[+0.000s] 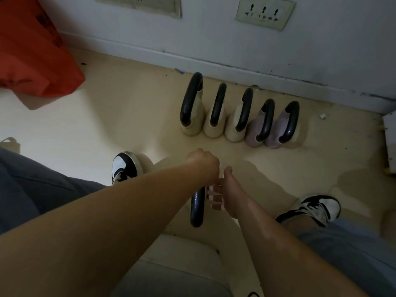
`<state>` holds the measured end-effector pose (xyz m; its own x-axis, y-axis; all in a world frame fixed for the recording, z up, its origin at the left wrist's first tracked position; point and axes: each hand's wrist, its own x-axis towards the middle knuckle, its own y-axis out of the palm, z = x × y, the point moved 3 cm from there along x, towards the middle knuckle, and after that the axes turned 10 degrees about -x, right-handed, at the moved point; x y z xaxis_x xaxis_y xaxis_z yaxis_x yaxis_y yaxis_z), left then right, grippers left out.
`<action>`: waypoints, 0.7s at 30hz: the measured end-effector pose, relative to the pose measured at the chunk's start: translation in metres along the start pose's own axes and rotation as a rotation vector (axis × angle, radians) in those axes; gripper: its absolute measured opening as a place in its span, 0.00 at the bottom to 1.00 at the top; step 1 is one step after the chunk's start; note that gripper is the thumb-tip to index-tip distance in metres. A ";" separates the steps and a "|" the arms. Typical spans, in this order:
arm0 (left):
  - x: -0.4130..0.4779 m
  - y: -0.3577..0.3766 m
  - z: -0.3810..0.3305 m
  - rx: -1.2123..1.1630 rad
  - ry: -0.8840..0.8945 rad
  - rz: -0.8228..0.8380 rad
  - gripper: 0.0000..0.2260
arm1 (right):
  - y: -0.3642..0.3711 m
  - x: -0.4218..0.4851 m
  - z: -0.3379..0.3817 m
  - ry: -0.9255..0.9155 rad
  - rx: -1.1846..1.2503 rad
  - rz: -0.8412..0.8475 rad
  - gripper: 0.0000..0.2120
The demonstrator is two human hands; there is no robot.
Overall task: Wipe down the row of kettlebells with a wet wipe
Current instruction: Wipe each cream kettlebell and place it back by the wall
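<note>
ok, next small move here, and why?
Probably run the right hand down the near handle. The left hand is fisted at its top, right fingers beside it. No wipe is visible, so I can't tell who holds it. Five kettlebells wait by the wall.

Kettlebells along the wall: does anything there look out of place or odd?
Five stand in a neat row by the wall. A sixth kettlebell sits apart, close between the person's shoes, under both hands. No wet wipe is visible.
</note>
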<state>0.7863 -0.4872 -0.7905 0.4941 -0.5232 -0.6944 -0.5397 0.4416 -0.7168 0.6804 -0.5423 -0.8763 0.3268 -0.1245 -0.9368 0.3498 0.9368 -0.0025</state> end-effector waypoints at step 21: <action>-0.131 0.083 0.038 -0.192 0.447 -0.013 0.18 | 0.024 -0.013 0.007 -0.051 -0.203 -0.182 0.28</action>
<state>0.7030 -0.3547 -0.7612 0.1831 -0.8080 -0.5599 -0.6725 0.3125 -0.6709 0.6908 -0.5210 -0.8621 0.3202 -0.3082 -0.8958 0.2255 0.9432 -0.2439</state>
